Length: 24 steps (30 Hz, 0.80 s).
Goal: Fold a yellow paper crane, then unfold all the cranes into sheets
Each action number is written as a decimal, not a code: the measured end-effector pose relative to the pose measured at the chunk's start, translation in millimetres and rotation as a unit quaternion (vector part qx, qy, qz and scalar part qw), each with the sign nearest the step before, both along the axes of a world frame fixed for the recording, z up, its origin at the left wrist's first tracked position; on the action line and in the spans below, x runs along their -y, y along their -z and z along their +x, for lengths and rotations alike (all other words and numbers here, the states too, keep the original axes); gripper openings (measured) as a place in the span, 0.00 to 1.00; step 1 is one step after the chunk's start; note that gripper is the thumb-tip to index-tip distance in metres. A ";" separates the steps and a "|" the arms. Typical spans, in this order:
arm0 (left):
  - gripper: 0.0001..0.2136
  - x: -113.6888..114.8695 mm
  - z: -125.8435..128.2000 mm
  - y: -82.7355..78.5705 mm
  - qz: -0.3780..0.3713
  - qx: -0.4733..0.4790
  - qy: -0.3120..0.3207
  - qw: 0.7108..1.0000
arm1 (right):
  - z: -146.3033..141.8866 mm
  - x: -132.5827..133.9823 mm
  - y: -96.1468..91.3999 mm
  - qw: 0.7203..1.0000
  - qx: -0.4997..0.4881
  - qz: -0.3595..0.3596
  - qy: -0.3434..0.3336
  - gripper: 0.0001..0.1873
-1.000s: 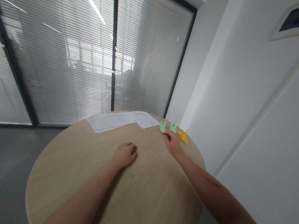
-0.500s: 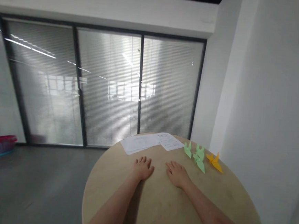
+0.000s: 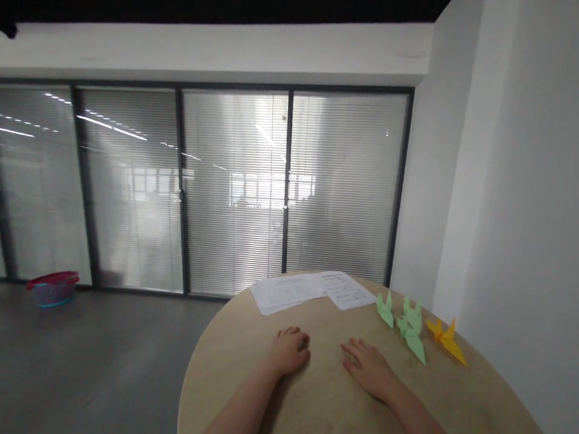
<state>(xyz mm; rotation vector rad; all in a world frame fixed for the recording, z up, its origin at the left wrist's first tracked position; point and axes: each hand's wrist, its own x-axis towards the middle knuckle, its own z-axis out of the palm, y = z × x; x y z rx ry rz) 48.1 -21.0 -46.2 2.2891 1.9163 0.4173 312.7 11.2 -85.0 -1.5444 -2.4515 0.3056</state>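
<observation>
My left hand [image 3: 290, 351] rests on the round wooden table [image 3: 323, 420], palm down, fingers loosely bent and apart, holding nothing. Across a short gap, my right hand [image 3: 368, 369] also lies on the tabletop with its fingers stretched out and nothing under them that I can see. Light green origami cranes [image 3: 414, 342] stand to the right of my right hand, with another green crane [image 3: 385, 311] a little farther back. Beside them is an orange-yellow origami crane [image 3: 449, 341]. Neither hand touches the cranes.
White paper sheets [image 3: 286, 292] overlap at the table's far edge, and a printed sheet [image 3: 348, 291] lies at their right. A red and blue basket [image 3: 54, 289] is on the grey floor at left. Glass partitions with blinds [image 3: 238, 226] stand behind; a white wall [image 3: 536, 196] is at right.
The view has tilted up and turned left, so everything appears shifted right and lower. My left fingers are slightly more bent; both hands stay on the table.
</observation>
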 end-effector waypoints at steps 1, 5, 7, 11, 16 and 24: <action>0.20 -0.3 -0.1 1.1 0.003 0.000 0.003 1.000 | -0.5 -0.1 0.4 1.000 -0.002 0.001 0.001 0.31; 0.20 -2.2 -1.7 4.6 0.009 0.000 0.007 1.000 | -1.9 1.3 1.5 1.000 -0.020 0.002 0.009 0.30; 0.21 -2.8 -2.0 4.7 0.004 -0.003 0.003 1.000 | -1.7 1.8 1.3 1.000 -0.022 0.002 0.011 0.29; 0.19 -2.2 -1.3 2.2 0.002 -0.014 0.005 1.000 | -1.2 2.8 -1.3 1.000 -0.016 0.001 0.010 0.30; 0.19 -1.4 -1.1 -1.1 0.011 -0.011 0.013 1.000 | -1.1 4.6 -6.1 1.000 -0.008 0.003 0.003 0.29; 0.20 -4.1 -2.3 0.1 0.006 -0.020 0.021 1.000 | 0.0 2.2 -3.7 1.000 -0.016 0.007 0.002 0.29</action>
